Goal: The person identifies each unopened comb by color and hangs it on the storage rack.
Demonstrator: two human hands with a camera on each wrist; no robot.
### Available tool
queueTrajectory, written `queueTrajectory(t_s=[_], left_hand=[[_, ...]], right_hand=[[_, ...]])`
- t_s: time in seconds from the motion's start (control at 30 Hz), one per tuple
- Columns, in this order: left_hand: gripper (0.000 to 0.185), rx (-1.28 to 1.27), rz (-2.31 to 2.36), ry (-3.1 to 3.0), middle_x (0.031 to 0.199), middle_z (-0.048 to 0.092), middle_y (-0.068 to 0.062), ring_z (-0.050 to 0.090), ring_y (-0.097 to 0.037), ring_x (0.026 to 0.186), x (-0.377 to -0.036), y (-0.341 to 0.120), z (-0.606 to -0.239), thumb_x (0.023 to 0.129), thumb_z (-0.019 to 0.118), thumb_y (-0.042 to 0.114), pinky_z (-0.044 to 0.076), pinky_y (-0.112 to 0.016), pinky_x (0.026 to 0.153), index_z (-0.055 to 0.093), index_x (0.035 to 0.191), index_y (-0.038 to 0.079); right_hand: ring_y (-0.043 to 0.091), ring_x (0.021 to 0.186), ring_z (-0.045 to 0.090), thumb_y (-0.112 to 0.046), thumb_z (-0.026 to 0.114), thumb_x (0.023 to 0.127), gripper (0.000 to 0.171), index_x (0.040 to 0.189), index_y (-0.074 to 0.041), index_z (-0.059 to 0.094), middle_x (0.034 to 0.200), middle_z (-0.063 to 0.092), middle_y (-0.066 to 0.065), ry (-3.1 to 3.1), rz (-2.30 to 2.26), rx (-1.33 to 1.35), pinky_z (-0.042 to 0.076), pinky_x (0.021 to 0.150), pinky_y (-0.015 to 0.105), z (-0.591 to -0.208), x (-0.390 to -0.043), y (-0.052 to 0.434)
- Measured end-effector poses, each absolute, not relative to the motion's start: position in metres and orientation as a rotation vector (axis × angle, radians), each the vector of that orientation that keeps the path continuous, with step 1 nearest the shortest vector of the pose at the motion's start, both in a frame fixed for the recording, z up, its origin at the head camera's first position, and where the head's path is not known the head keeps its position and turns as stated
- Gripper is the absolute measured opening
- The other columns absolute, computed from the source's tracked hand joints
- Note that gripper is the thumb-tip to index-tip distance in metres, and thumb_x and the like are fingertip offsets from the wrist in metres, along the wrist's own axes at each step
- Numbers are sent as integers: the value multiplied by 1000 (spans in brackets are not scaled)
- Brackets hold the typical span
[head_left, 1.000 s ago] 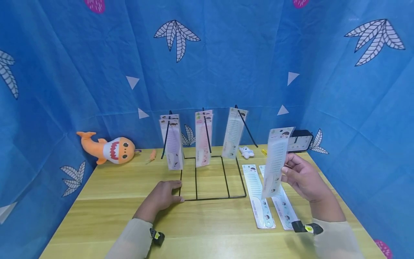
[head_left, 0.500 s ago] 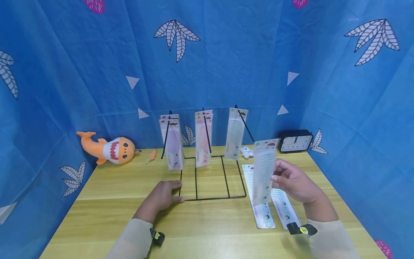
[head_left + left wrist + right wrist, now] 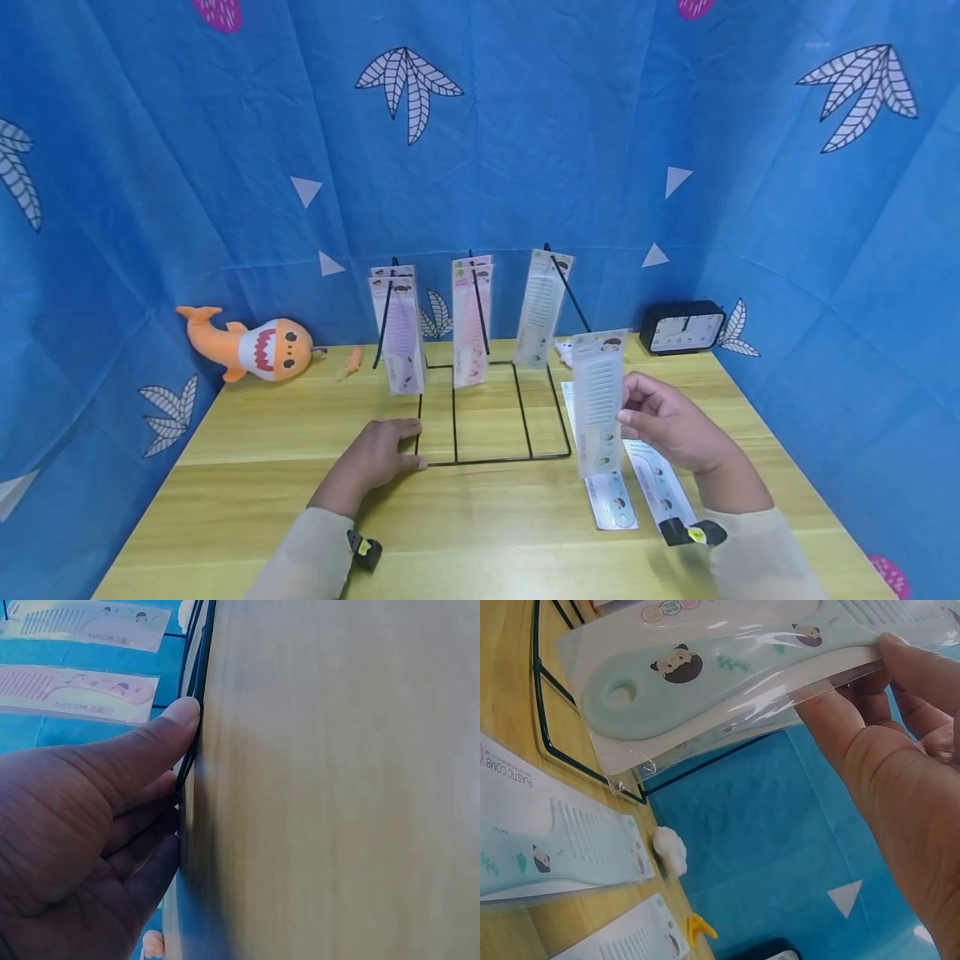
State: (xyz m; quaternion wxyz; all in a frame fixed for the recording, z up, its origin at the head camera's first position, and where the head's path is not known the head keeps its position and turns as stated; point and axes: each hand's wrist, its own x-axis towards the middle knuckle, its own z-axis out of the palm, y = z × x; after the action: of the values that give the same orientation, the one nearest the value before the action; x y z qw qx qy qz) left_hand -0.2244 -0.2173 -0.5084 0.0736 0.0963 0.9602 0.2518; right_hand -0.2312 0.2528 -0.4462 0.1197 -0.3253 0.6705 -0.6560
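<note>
My right hand (image 3: 678,423) pinches the edge of a clear-packaged pale green comb (image 3: 600,400), held upright in front of the rack's right hook. In the right wrist view the comb's handle (image 3: 630,694) and printed face show large, with the thumb on the package. My left hand (image 3: 378,454) grips the near left corner of the black wire rack (image 3: 491,460), thumb and fingers on its base wire. From the rack's hooks hang purple combs (image 3: 402,333), pink combs (image 3: 471,333) and a green comb (image 3: 542,308). Two more packaged combs (image 3: 613,504) (image 3: 660,487) lie on the table, partly covered.
An orange shark plush (image 3: 255,346) lies at the back left, near a small orange toy (image 3: 354,359). Behind the held comb sits a small white toy (image 3: 564,352). A black clock (image 3: 682,327) stands at the back right. Blue curtain (image 3: 495,150) encloses the table.
My right hand has moved left and slightly down with the comb, which now overlaps the right hook's end. The hanging green comb has swung slightly. My left hand has stayed still.
</note>
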Motion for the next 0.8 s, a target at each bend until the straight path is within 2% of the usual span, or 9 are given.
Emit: queueTrajectory(t_s=[0.17, 0.63, 0.8], left_hand=[[62, 279, 755, 2881, 157, 64, -11, 54, -38, 151, -224, -218, -509, 93, 89, 28, 44, -55, 128, 69, 147, 6], [61, 284, 742, 2886, 157, 64, -12, 54, -39, 151, -225, -219, -508, 93, 89, 28, 44, -55, 128, 69, 146, 5], [61, 285, 743, 2885, 158, 63, -12, 54, -39, 151, -225, -217, -509, 93, 89, 28, 43, -55, 128, 69, 147, 5]], right_hand=[[12, 105, 65, 10, 50, 109, 20, 114, -8, 56, 113, 68, -1, 1972, -1901, -926, 64, 90, 29, -449, -233, 251], [15, 108, 64, 1, 54, 112, 7, 117, -1, 51, 113, 63, 2, 2033, -1943, -802, 64, 95, 33, -454, -235, 235], [17, 114, 64, -6, 56, 113, 16, 120, 5, 47, 119, 61, 6, 2127, -1942, -681, 64, 97, 30, -452, -239, 224]])
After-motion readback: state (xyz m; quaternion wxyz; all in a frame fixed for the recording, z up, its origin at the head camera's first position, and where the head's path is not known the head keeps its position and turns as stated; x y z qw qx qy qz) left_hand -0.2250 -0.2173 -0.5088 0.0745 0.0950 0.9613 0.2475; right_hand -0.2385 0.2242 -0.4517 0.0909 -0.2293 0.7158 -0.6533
